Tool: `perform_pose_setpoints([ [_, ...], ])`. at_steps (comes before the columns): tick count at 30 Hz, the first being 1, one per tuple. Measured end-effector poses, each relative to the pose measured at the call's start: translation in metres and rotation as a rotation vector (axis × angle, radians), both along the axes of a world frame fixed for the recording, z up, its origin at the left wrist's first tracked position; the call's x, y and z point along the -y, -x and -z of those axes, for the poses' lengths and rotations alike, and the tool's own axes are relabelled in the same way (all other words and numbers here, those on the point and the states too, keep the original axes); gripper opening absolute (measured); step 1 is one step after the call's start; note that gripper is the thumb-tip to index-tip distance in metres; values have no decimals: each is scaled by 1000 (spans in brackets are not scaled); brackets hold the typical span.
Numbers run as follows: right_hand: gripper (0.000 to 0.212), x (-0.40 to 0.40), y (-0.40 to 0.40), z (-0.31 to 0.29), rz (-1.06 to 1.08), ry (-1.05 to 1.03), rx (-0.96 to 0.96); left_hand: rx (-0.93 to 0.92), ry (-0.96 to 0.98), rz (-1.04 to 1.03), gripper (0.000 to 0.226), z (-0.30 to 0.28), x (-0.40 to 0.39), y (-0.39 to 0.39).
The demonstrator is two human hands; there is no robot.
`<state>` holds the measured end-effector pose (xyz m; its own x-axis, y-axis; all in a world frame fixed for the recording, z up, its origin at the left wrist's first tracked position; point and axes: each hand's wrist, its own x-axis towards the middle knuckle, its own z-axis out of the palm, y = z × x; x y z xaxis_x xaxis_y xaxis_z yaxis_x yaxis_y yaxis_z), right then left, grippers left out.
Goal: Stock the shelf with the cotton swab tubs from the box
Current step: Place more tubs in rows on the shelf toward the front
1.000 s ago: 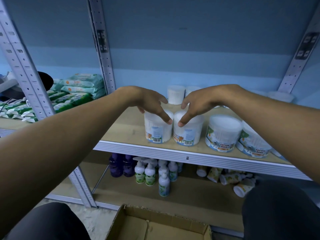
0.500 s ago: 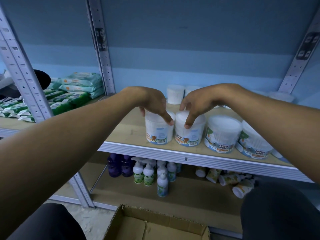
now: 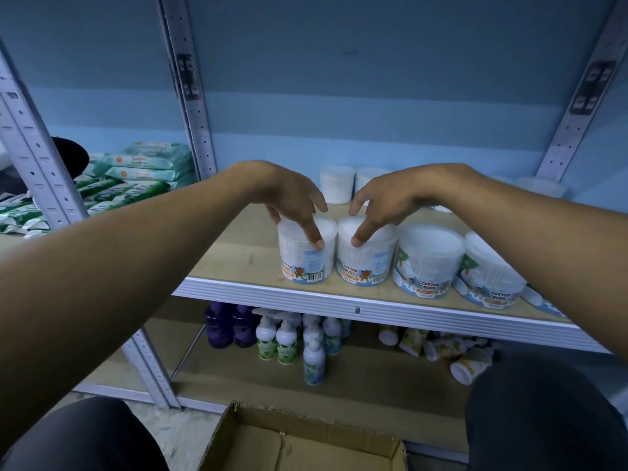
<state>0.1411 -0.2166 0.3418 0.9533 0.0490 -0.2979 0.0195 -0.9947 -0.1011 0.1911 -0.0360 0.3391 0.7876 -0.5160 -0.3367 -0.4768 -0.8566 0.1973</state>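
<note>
Two clear cotton swab tubs stand side by side at the front of the wooden shelf [image 3: 244,256]. My left hand [image 3: 289,195] grips the left tub [image 3: 306,266] from above, thumb on its left side and index finger down its front. My right hand [image 3: 390,198] grips the neighbouring tub [image 3: 365,268] the same way, index finger on its front rim. Both tubs rest on the shelf with their "COTTON BUDS" labels facing me. The open cardboard box [image 3: 306,443] lies on the floor below; the part I can see holds no tubs.
Two wider cotton bud tubs [image 3: 428,266] [image 3: 489,280] stand to the right, and small white tubs [image 3: 336,183] at the back. Wipe packs [image 3: 146,168] fill the left bay. Bottles [image 3: 282,338] and fallen tubes [image 3: 441,348] sit on the lower shelf. Metal uprights [image 3: 190,96] frame the bay.
Both tubs have been turned on the shelf: the right one's barcode has rotated away and its bear label now faces front. My hands stay on the tubs, and the view has shifted slightly.
</note>
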Motion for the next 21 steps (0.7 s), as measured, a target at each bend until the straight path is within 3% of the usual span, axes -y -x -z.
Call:
perform_pose_setpoints([
  [16, 79, 3, 0, -2, 12, -66, -75, 45, 19, -30, 92, 8, 2, -6],
  [21, 84, 0, 0, -4, 11, -45, -76, -21, 38, -3, 91, 3, -4, -5],
])
